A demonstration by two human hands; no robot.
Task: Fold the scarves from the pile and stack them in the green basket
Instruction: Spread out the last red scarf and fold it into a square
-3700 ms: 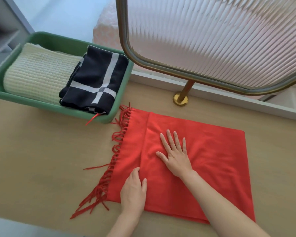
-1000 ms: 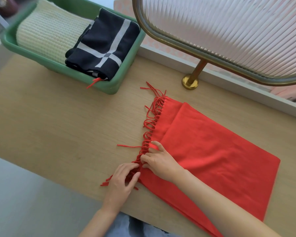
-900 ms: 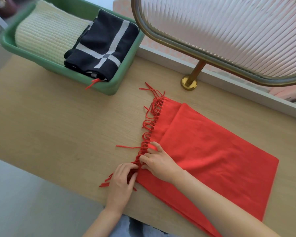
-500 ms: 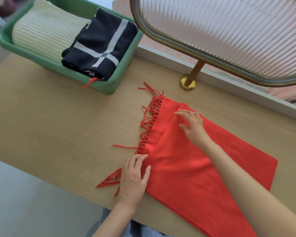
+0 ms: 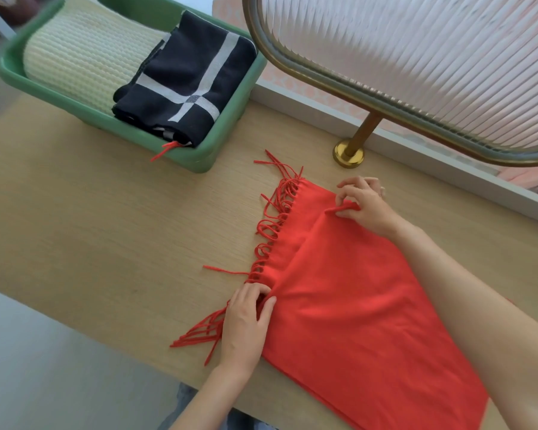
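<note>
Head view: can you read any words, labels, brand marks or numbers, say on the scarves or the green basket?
No readable text anywhere in this view.
The red scarf is plain, with no tag showing.
The dark scarf has pale stripes only, no letters.
The cream scarf is plain knit.
The green basket has no mark on its visible wall.
The ribbed glass screen has no sign.

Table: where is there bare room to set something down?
Bare table left of the red scarf, in front of the green basket; a narrow strip right of the brass foot. The basket is crowded.
</note>
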